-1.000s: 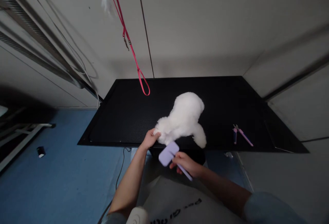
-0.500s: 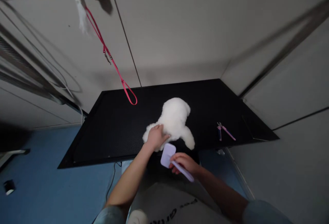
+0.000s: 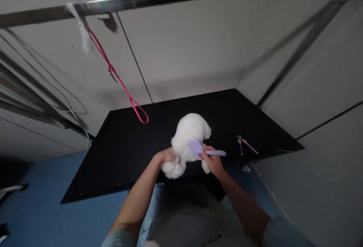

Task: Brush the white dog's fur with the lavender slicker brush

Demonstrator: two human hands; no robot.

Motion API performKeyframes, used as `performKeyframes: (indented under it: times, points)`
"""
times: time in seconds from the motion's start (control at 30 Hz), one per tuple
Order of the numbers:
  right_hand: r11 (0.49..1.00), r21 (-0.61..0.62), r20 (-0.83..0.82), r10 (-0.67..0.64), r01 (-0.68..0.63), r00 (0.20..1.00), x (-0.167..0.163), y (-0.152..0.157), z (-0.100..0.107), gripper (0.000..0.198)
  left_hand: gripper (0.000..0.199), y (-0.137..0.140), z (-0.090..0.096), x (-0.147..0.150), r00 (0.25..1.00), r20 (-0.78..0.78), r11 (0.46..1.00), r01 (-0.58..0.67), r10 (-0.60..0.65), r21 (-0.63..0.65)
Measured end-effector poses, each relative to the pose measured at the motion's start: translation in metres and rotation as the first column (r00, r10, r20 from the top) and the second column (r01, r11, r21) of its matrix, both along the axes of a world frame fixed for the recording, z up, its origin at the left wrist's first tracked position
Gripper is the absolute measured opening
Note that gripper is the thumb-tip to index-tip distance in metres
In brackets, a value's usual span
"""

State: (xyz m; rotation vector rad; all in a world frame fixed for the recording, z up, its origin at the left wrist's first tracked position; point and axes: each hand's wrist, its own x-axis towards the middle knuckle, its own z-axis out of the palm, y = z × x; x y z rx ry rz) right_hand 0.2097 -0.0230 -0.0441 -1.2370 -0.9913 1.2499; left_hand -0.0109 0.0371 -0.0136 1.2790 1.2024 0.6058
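Note:
A small white fluffy dog (image 3: 189,129), live or plush I cannot tell, is on the black table (image 3: 136,137) near its front edge. My left hand (image 3: 169,155) grips it low on its left side, the fingers partly hidden in and behind the fur. In my right hand (image 3: 212,163) is a lilac slicker brush (image 3: 195,148), held by the neck with its handle pointing right. The brush's flat back faces up, and its head lies against the dog's side; the bristle side is hidden.
Nail clippers (image 3: 246,145) with pink and dark blue handles lie spread on the right of the table. A red looped leash (image 3: 124,88) hangs from the metal bar (image 3: 159,1) over the table's left. Walls stand behind and right; ribbed hoses (image 3: 25,88) are at left.
My right hand has brought the brush up from in front of the table onto the dog's side. My left hand has shifted from atop the fur to around its left side. The view has tilted up.

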Motion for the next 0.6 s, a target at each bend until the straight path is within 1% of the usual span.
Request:
performKeyframes:
  times: [0.03, 0.07, 0.1, 0.17, 0.2, 0.23, 0.27, 0.3, 0.33, 0.37, 0.4, 0.43, 0.47, 0.5, 0.53, 0.57, 0.6]
  points:
    - [0.999, 0.02, 0.015, -0.04, 0.04, 0.999, -0.001, -0.002, 0.0, 0.039, 0.039, -0.001, -0.001, 0.001, 0.995, -0.003, 0.995, 0.095, -0.096, -0.017]
    - [0.999, 0.014, 0.023, -0.038, 0.037, 0.999, -0.004, -0.005, -0.001, 0.039, 0.039, -0.002, -0.002, 0.002, 0.985, 0.001, 0.985, 0.171, -0.171, -0.03]
    - [1.0, -0.014, 0.018, -0.005, 0.005, 1.0, -0.007, -0.009, -0.001, 0.04, 0.038, -0.003, -0.003, 0.002, 0.977, 0.009, 0.977, 0.212, -0.212, -0.037]
    - [0.993, -0.087, -0.019, 0.08, -0.082, 0.997, -0.01, -0.015, -0.001, 0.046, 0.036, -0.005, -0.004, 0.0, 0.977, 0.007, 0.976, 0.214, -0.214, -0.047]
    - [0.992, -0.099, -0.029, 0.078, -0.08, 0.997, -0.01, -0.016, 0.001, 0.049, 0.036, -0.006, -0.004, -0.001, 0.978, -0.005, 0.977, 0.209, -0.21, -0.049]
    - [0.996, -0.083, -0.019, 0.03, -0.031, 0.999, -0.007, -0.016, 0.004, 0.05, 0.038, -0.007, -0.003, -0.003, 0.979, -0.016, 0.978, 0.203, -0.204, -0.052]
    - [0.997, -0.038, 0.002, -0.064, 0.064, 0.998, -0.004, -0.016, 0.008, 0.049, 0.041, -0.008, -0.001, -0.004, 0.98, -0.019, 0.979, 0.196, -0.197, -0.057]
    - [0.984, 0.025, 0.016, -0.178, 0.178, 0.984, 0.0, -0.016, 0.011, 0.047, 0.043, -0.009, 0.0, -0.006, 0.981, -0.01, 0.979, 0.191, -0.192, -0.069]
    - [0.961, 0.076, 0.017, -0.267, 0.265, 0.964, 0.002, -0.016, 0.014, 0.044, 0.044, -0.009, 0.002, -0.007, 0.98, 0.017, 0.976, 0.199, -0.199, -0.092]
    - [0.952, 0.091, 0.009, -0.294, 0.292, 0.956, 0.002, -0.018, 0.017, 0.041, 0.044, -0.009, 0.003, -0.007, 0.977, 0.055, 0.97, 0.214, -0.208, -0.119]
    - [0.966, 0.062, -0.007, -0.252, 0.252, 0.968, 0.001, -0.019, 0.018, 0.041, 0.044, -0.009, 0.004, -0.008, 0.972, 0.09, 0.963, 0.227, -0.215, -0.147]
    - [0.986, -0.003, -0.036, -0.166, 0.166, 0.985, -0.001, -0.021, 0.017, 0.043, 0.042, -0.008, 0.004, -0.009, 0.97, 0.12, 0.959, 0.231, -0.213, -0.166]
    - [0.994, -0.082, -0.075, -0.074, 0.068, 0.994, -0.004, -0.023, 0.017, 0.046, 0.041, -0.007, 0.004, -0.011, 0.969, 0.146, 0.959, 0.222, -0.198, -0.178]
    - [0.989, -0.145, -0.11, -0.012, -0.004, 0.994, -0.007, -0.024, 0.015, 0.048, 0.041, -0.006, 0.002, -0.012, 0.969, 0.176, 0.96, 0.207, -0.174, -0.19]
    - [0.985, -0.17, -0.13, -0.012, -0.01, 0.991, -0.009, -0.025, 0.014, 0.05, 0.041, -0.005, 0.0, -0.014, 0.966, 0.212, 0.957, 0.195, -0.15, -0.215]
    - [0.987, -0.156, -0.133, -0.07, 0.049, 0.989, -0.009, -0.025, 0.014, 0.05, 0.04, -0.005, -0.004, -0.016, 0.961, 0.246, 0.946, 0.191, -0.126, -0.262]
    - [0.983, -0.114, -0.13, -0.16, 0.145, 0.979, -0.008, -0.024, 0.014, 0.05, 0.038, -0.005, -0.008, -0.017, 0.956, 0.276, 0.925, 0.192, -0.101, -0.329]
